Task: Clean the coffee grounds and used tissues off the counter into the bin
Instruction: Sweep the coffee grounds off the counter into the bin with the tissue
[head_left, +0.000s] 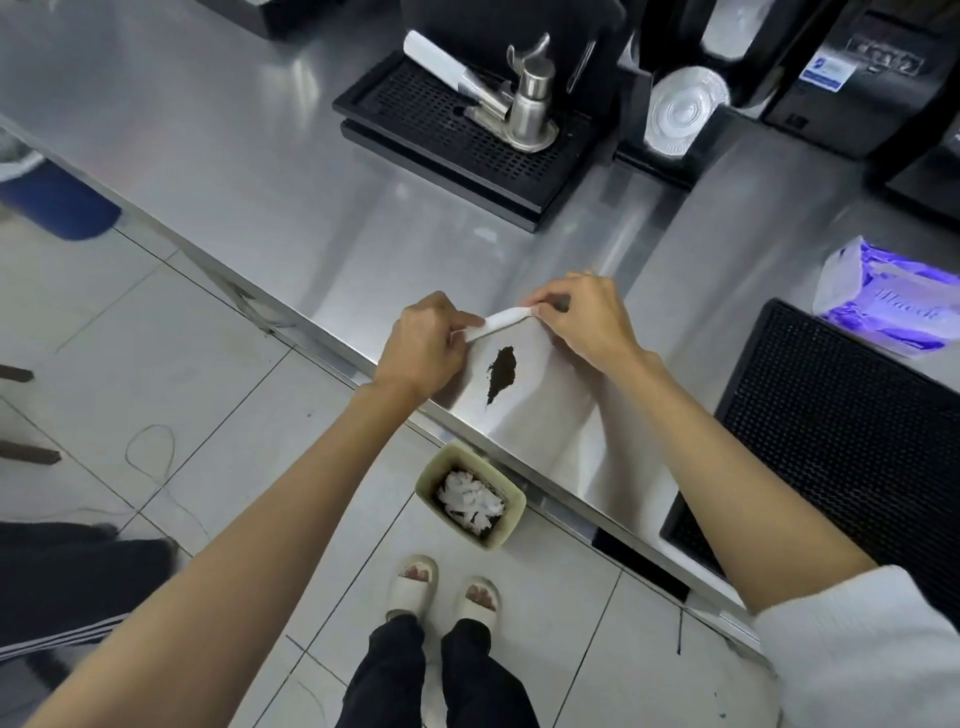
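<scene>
A dark streak of coffee grounds (501, 371) lies on the steel counter (291, 197) close to its front edge. Just behind the grounds, a folded white tissue (496, 322) is stretched between both hands. My left hand (423, 343) pinches its left end and my right hand (582, 317) pinches its right end. On the floor below the counter edge stands a small pale-green bin (511, 512) with crumpled white tissues (470, 501) inside.
A black drip tray (395, 111) with a steel tamper and a white-handled tool sits at the back. A purple tissue pack (883, 301) and a black rubber mat (852, 441) lie to the right. Machines line the back right. My feet in white slippers stand by the bin.
</scene>
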